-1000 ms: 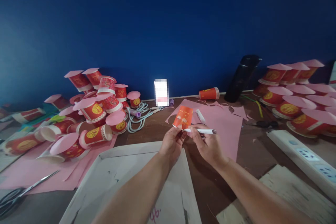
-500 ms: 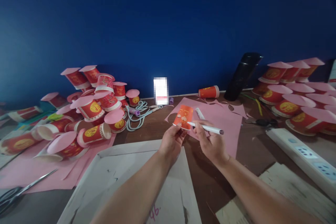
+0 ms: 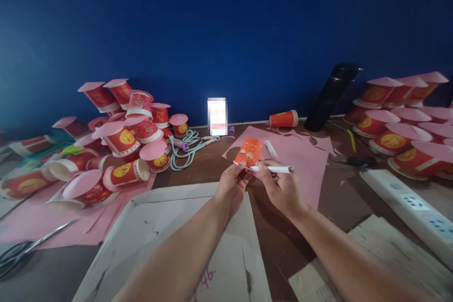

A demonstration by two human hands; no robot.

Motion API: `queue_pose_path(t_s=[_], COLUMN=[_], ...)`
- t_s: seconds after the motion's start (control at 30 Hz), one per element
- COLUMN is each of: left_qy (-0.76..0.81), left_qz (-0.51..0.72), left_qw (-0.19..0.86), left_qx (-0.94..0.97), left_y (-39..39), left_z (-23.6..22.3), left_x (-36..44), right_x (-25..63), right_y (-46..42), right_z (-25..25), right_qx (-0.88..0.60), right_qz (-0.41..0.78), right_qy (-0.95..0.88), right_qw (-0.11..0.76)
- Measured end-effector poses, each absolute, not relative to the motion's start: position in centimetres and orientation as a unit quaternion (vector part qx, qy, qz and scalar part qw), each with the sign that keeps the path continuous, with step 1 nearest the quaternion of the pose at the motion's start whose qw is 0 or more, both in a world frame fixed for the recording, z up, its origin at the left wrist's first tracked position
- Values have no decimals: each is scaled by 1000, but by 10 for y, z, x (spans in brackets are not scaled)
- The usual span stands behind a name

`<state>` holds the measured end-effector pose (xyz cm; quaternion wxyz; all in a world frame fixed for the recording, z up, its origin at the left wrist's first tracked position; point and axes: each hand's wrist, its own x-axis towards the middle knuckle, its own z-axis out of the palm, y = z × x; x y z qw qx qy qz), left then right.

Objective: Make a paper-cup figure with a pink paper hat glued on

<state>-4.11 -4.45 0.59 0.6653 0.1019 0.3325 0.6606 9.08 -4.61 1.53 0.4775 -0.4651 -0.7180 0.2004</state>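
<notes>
My left hand (image 3: 232, 181) is closed around the lower end of an orange paper cup (image 3: 249, 151) printed with pale figures. Its thumb presses near the cup's white rim. From the right, my right hand (image 3: 283, 193) pinches a white marker (image 3: 278, 169), held nearly level. The marker's front end reaches the cup's rim beside my left fingertips; whether the tip touches it I cannot tell. Just beyond my right hand, a short white stick-like piece (image 3: 271, 149) shows against a pink paper sheet (image 3: 304, 170).
Red cups with pink paper discs pile up at left (image 3: 120, 139) and right (image 3: 392, 140). Around lie scissors (image 3: 38, 241), a coiled cable (image 3: 187, 155), stacked orange cups (image 3: 283, 119), a black flask (image 3: 329, 99), a power strip (image 3: 406, 203) and a white tray-like box (image 3: 170, 226).
The marker's tip has shifted left and down along the cup's rim, and the marker lies more level. My right hand has moved nearer my left. The view has shifted slightly.
</notes>
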Motion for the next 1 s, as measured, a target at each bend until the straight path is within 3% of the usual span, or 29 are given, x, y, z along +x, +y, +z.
queue_pose_path(t_s=[0.73, 1.0], left_qy=[334, 338], left_qz=[663, 659], left_qw=[663, 665], left_qx=[97, 93], left_y=[-45, -43], left_z=[8, 7], left_x=[-41, -41], right_x=[93, 92], right_y=[-46, -46], right_z=[18, 20], right_qx=[-450, -450], right_qz=[127, 179], right_qy=[-726, -733], right_qw=[504, 478])
